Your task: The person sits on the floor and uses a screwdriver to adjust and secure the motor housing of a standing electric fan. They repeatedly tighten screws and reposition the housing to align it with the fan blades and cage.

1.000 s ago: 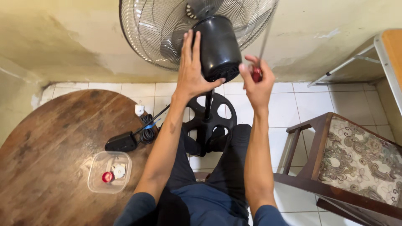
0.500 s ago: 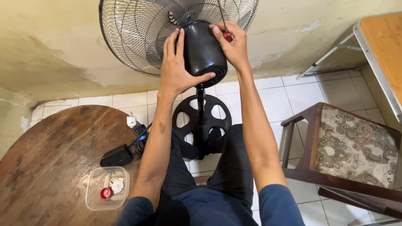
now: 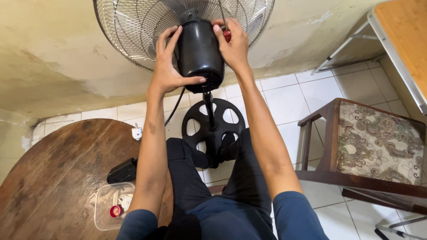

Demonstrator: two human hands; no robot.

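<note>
The black motor housing [image 3: 200,53] of a standing fan sits right between the two hands, up near the top of the view. The left hand [image 3: 167,66] is open and pressed flat on the left side of the housing, with its thumb tucked under the bottom edge. The right hand [image 3: 233,46] is on the right side of the housing, touching it. Its fingers are curled tight around a screwdriver with a red handle [image 3: 227,35], and the thin metal shaft sticks up past the wire fan guard [image 3: 133,31] behind the housing.

Below the housing, a thin pole goes down to the round black fan base [image 3: 213,124] on the white tiled floor [image 3: 289,102], between the person's knees.

On the left is a round wooden table [image 3: 58,178]. A clear plastic box [image 3: 104,209] with a small red cap inside rests on it, just beside the left arm. A wooden chair with a patterned seat [image 3: 378,142] stands on the right, well apart from the hands.
</note>
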